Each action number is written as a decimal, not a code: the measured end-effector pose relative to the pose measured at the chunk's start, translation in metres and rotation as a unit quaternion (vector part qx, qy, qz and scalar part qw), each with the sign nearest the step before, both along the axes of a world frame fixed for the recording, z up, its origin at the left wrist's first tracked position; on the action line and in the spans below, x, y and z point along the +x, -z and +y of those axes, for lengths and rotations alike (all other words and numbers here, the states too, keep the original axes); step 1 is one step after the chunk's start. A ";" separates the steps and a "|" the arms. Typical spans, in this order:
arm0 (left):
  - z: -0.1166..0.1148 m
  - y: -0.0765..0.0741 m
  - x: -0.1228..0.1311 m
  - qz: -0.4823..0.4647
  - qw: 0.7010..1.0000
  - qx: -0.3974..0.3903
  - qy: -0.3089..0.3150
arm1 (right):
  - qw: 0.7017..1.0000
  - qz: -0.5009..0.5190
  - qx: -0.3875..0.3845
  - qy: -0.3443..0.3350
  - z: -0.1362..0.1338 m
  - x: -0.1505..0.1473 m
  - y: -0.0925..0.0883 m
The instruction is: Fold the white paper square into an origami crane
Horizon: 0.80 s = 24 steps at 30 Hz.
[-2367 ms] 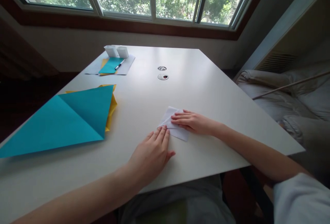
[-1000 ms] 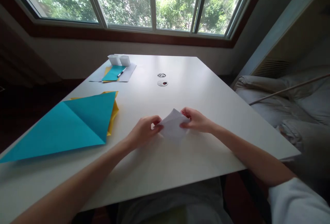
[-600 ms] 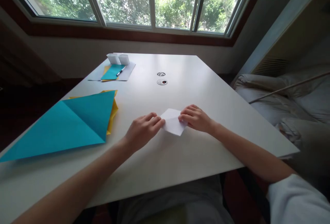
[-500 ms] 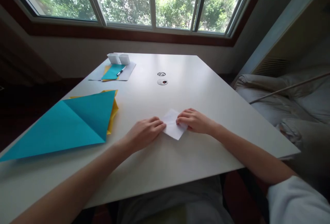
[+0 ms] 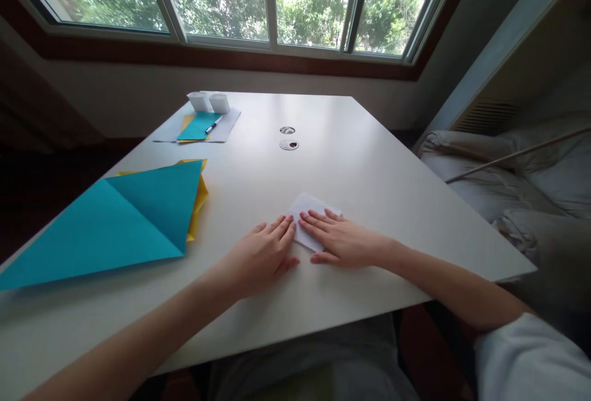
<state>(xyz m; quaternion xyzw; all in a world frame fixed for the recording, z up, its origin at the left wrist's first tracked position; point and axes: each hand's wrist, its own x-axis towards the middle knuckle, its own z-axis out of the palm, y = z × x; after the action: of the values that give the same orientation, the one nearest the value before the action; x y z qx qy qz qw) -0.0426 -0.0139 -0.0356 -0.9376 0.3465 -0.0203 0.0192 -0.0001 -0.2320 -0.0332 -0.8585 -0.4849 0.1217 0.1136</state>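
Observation:
A small piece of folded white paper [image 5: 305, 205] lies on the white table [image 5: 369, 179] in front of me, partly covered by my hands. My right hand [image 5: 339, 239] rests flat across the paper, its fingers stretched out toward the left. At the paper's left edge lies my left hand [image 5: 268, 253], palm down with fingers extended and the thumb apart. The paper's right side is mostly hidden beneath my right hand.
To the left lies a large folded blue sheet [image 5: 115, 222] over yellow paper [image 5: 198, 210]. Farther back are white sheets [image 5: 233, 124], a smaller blue sheet [image 5: 196, 127], a pen [image 5: 212, 125] and two white paper cups [image 5: 219, 103]. Round fittings [image 5: 289, 145] sit in the tabletop.
My right hand has gone from bent fingers at the paper's right edge to lying flat over it. My left hand's fingers have straightened, and its thumb now shows.

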 end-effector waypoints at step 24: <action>0.009 -0.012 0.006 -0.014 1.000 -0.018 -0.007 | 0.996 -0.050 0.076 -0.008 -0.028 0.022 -0.003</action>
<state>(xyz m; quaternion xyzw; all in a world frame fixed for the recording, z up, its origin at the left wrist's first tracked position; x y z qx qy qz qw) -0.0371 -0.0047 -0.0236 -0.9399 0.3392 -0.0396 0.0077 0.0220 -0.2600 -0.0302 -0.8485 -0.5048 0.0419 0.1531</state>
